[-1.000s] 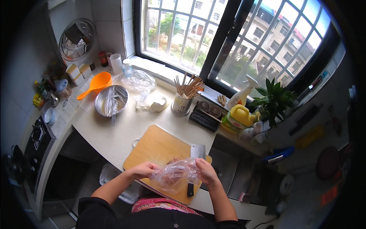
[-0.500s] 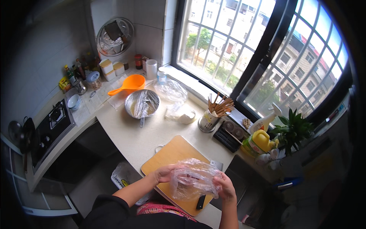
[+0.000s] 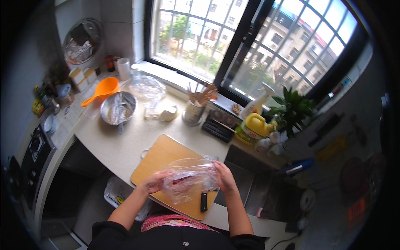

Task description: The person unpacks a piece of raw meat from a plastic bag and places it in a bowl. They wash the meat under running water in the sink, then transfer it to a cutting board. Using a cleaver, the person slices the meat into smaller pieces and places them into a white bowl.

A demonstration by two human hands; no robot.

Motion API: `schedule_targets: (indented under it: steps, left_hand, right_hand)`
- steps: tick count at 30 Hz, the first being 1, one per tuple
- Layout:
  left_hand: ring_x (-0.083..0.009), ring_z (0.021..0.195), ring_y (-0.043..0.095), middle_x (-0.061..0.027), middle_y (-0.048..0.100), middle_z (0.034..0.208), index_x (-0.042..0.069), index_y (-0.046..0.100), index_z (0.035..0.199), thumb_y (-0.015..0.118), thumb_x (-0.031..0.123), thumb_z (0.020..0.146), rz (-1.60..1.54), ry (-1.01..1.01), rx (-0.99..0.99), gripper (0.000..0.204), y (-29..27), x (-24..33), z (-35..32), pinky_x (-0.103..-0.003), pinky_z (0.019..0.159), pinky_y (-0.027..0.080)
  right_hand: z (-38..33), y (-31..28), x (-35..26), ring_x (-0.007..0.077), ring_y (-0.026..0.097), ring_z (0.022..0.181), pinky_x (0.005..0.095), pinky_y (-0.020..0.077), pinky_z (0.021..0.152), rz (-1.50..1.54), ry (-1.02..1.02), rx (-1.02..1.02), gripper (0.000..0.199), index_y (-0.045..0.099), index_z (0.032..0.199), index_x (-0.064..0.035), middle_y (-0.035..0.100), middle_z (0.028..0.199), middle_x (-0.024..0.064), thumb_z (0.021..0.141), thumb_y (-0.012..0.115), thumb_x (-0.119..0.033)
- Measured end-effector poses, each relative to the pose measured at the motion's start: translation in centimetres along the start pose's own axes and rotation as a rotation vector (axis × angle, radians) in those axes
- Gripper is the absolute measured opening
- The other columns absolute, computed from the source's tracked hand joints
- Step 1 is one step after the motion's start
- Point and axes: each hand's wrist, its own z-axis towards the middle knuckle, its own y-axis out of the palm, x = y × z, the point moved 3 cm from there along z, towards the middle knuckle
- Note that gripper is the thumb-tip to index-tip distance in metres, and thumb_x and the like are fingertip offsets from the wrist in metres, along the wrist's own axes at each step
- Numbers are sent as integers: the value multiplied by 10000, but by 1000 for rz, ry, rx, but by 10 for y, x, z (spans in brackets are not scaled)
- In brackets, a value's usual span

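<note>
A wide barred window [image 3: 196, 41] fills the top, with pale buildings and greenery outside. Below it runs a pale, curving countertop [image 3: 100, 141], and to the right is a dark metal sink [image 3: 243, 166]. A wooden cutting board [image 3: 154, 162] lies at an angle on the near part of the counter, just left of the sink. Over the board, in front of the person's body, is a crumpled, see-through plastic bag [image 3: 193, 168], stretched between two bare hands. A leafy green plant [image 3: 293, 107] stands at the right, below the window. A metal bowl [image 3: 103, 116], covered in clear film, sits on the counter at the upper left. A yellow jug [image 3: 255, 125] stands behind the sink. The right hand [image 3: 224, 177] is closed on the bag's right side, fingers pinching its upper edge. The left hand [image 3: 155, 182] grips the bag's left side. Beside the bowl rests an orange scoop [image 3: 106, 86], and a cup [image 3: 193, 112] of wooden sticks is near the window sill. Below the bag, a black knife handle [image 3: 203, 202] lies on the board. Something reddish [image 3: 181, 180] shows through the plastic; whether it is inside or behind, I cannot tell
</note>
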Motion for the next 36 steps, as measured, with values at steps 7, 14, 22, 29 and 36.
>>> schedule_targets:
  steps: [7,14,22,29,36]
  left_hand:
    - [-234,1060,570,-109,586,1170,42,490,1244,344,380,988,-93,25,-56,449,41,-10,4,-397,928,463]
    - [-283,1153,508,-131,510,1279,101,375,1363,242,485,983,-141,88,-150,557,93,11,10,-441,978,427]
    - [-175,914,599,-70,596,1060,137,316,1407,371,327,988,162,26,-10,463,37,30,-2,-370,770,522]
    - [-122,858,590,-48,587,1046,102,395,1362,404,251,984,83,84,13,406,59,20,-10,-306,728,528]
    - [-154,825,598,-59,593,880,22,484,1177,410,208,979,228,356,513,282,-3,-1,-56,-340,791,518]
  right_hand:
    - [-59,97,-34,306,633,839,374,498,751,-922,-512,-330,189,632,953,13,635,898,200,841,532,-101]
    - [-40,25,66,396,640,747,476,511,655,-1641,49,-319,227,601,978,38,640,801,242,836,488,-98]
    - [-40,49,-23,396,624,831,441,497,737,-1031,-343,109,234,589,1040,12,624,871,258,866,479,-100]
    - [-32,65,26,376,618,910,402,487,813,-1429,-44,-355,265,633,1013,17,642,936,232,785,500,-1]
    - [-43,59,14,350,640,881,377,506,785,-1254,-149,-241,226,624,1038,13,659,927,204,875,512,-98]
